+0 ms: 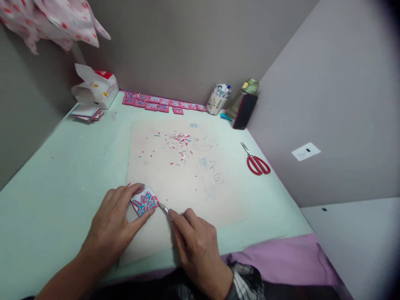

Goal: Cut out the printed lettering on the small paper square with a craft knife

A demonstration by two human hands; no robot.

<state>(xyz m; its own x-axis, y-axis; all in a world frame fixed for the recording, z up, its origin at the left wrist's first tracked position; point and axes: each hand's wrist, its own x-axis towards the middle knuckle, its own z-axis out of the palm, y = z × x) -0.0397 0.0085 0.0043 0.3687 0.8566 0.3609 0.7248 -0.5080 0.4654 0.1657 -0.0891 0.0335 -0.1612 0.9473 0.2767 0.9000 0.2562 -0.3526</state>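
My left hand (120, 214) grips a small square carving block (145, 201) by its edges, thumb along the near side and fingers along the far side. White, red and blue show on the block's face, with a character drawn in blue. In my right hand (198, 237) is a slim metal carving knife (163, 207), held like a pen. Its tip meets the right corner of the block. Both hands rest over a beige board (187, 191) marked with faint blue writing. Red and white shavings (181, 139) lie scattered on the board beyond my hands.
Red-handled scissors (258, 164) lie at the right. Along the back stand rows of carved red tiles (156, 101), a cup of pens (218, 100), a green bottle (250, 87) and a leaning phone (245, 111). Back left hold a paper box (96, 87) and stacked blank squares (86, 112).
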